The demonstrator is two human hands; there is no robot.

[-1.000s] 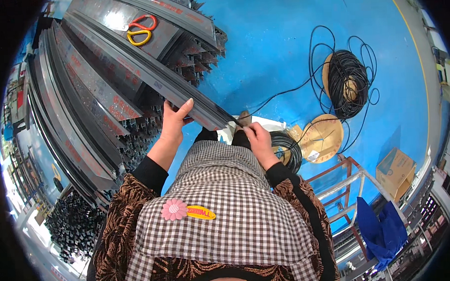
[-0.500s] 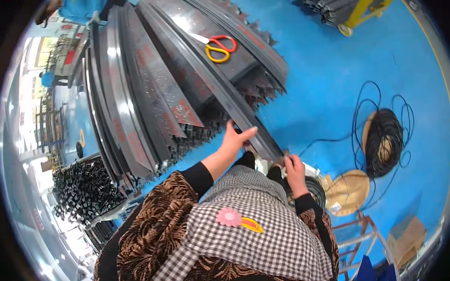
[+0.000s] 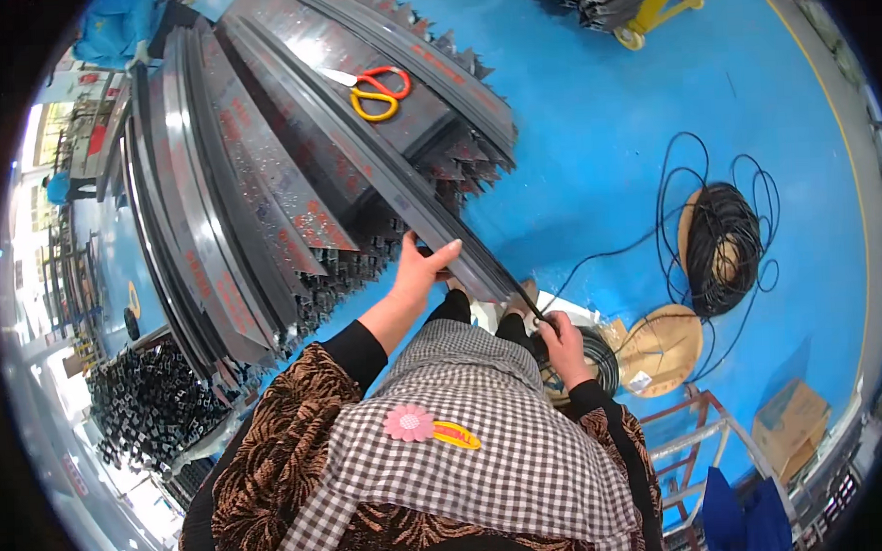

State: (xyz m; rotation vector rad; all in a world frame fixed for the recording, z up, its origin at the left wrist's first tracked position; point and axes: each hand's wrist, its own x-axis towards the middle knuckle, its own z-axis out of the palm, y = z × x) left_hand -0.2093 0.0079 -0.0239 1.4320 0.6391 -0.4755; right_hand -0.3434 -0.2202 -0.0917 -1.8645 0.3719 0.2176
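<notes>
A long dark grey metal profile (image 3: 396, 180) slopes from the stack down toward me. My left hand (image 3: 421, 272) grips it near its close end, thumb on top and fingers underneath. My right hand (image 3: 566, 347) is closed on a thin black strip (image 3: 530, 304), just beyond the profile's end. This strip runs from my right fingers up along the profile's right edge. Scissors (image 3: 378, 93) with one red and one yellow handle lie on the stacked profiles (image 3: 291, 145), left of the sloping one.
A coil of black cord (image 3: 730, 256) lies on the blue floor (image 3: 602, 153) at right, trailing a loose line toward the profile. Near it are a tan round disc (image 3: 674, 337), a metal frame (image 3: 695, 441) and a cardboard box (image 3: 791, 426). A yellow wheeled stand (image 3: 660, 10) is far right.
My right hand has moved off the profile's end, toward me, and a length of black strip now shows between them. My left hand keeps its grip. The whole view has shifted slightly.
</notes>
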